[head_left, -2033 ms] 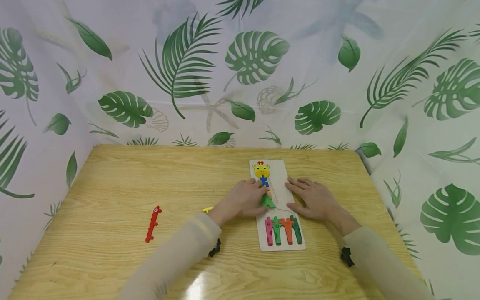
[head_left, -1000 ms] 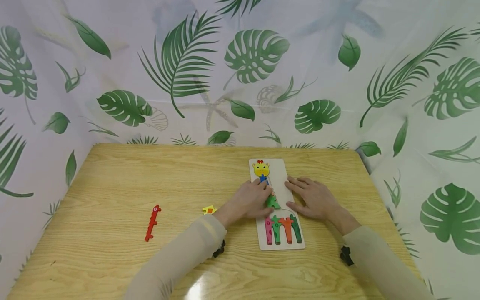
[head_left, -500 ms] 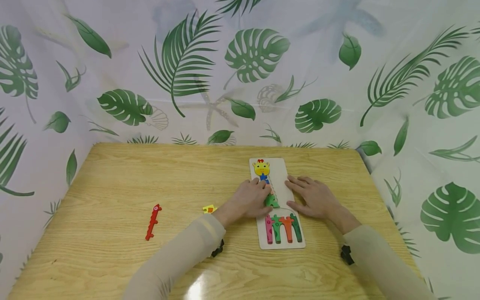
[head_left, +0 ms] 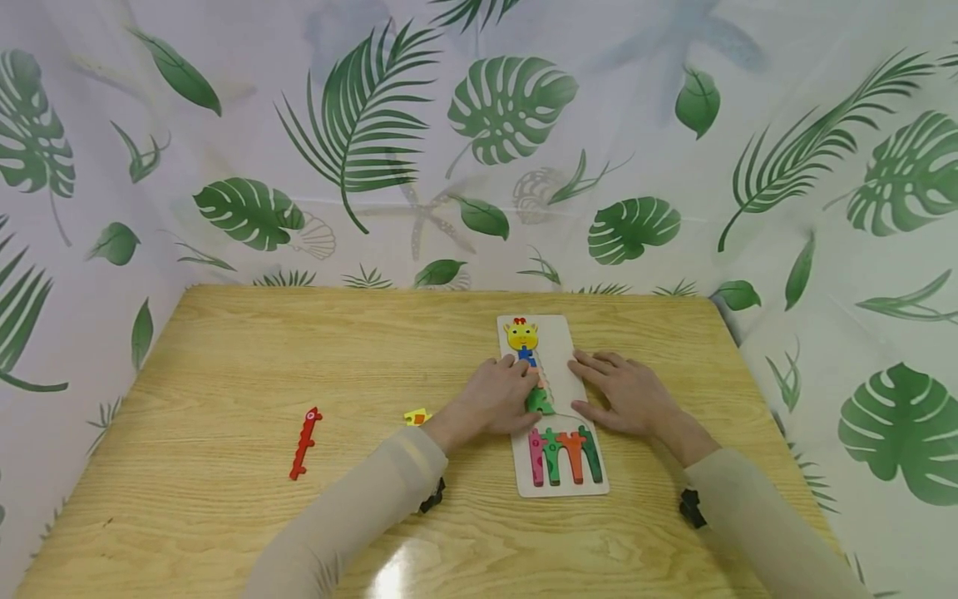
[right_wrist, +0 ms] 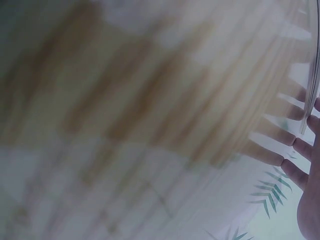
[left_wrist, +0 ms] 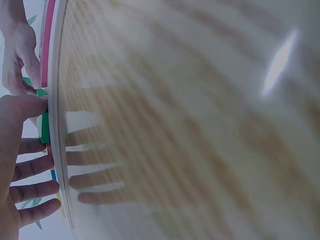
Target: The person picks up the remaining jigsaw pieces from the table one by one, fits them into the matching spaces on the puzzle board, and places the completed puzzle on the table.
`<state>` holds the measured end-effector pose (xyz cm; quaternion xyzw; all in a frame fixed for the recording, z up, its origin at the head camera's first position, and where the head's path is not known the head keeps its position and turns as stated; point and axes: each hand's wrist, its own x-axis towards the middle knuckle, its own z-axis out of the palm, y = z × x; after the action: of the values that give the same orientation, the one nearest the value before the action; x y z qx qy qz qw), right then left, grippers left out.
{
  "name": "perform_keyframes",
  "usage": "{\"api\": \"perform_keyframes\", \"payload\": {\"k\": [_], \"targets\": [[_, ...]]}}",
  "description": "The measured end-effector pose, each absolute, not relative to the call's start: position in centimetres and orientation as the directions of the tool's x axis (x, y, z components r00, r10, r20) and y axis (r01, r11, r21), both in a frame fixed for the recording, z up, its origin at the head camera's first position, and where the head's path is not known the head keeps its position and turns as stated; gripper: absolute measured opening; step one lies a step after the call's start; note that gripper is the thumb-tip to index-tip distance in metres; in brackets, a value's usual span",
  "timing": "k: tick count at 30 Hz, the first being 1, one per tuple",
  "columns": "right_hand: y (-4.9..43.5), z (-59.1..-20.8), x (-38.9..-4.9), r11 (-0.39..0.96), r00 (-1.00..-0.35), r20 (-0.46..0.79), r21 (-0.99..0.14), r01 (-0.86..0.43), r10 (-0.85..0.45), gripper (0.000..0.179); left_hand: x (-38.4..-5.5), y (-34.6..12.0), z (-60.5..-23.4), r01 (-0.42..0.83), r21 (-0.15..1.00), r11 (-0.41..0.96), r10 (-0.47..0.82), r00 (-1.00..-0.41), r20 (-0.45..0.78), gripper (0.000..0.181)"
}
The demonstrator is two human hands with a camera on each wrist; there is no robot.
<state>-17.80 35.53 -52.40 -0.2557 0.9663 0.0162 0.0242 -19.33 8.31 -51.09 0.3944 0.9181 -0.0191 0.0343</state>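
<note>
A white giraffe puzzle board [head_left: 557,341] lies on the table. It carries a yellow giraffe head piece [head_left: 521,336], a blue piece [head_left: 527,355] below the head and several coloured leg pieces at the near end. My left hand [head_left: 497,396] reaches over the neck, its thumb and index finger at opposite ends of a green puzzle piece [head_left: 538,403]. In the left wrist view, the thumb touches that green piece [left_wrist: 45,127] while the other fingers spread along the board's edge. My right hand [head_left: 624,394] rests with extended fingers at the board's right edge.
A red puzzle piece [head_left: 303,443] lies on the left of the wooden table [head_left: 224,358]. A yellow piece with an orange patch [head_left: 416,417] sits beside my left sleeve, partly covered. A leaf-print cloth [head_left: 516,191] stands behind the table and along its sides.
The green piece shifted right and toward me with my left hand, then slid back left toward the neck. More of the yellow piece now shows. The right hand stays put.
</note>
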Motion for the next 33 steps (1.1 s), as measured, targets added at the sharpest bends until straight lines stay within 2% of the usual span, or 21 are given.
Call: {"api": "perform_keyframes", "payload": {"k": [20, 33], "targets": [[35.43, -52.28, -17.79, 0.865, -0.864, -0.049, 0.012, -0.502, -0.501, 0.077, -19.45, 8.24, -50.82, 0.715, -0.016, 0.699, 0.712, -0.697, -0.086, 0.056], [35.59, -52.44, -17.82, 0.864, -0.864, -0.046, 0.007, -0.503, -0.502, 0.077, -19.49, 7.97, -51.21, 0.71, -0.022, 0.704, 0.706, -0.703, -0.084, 0.066]]}}
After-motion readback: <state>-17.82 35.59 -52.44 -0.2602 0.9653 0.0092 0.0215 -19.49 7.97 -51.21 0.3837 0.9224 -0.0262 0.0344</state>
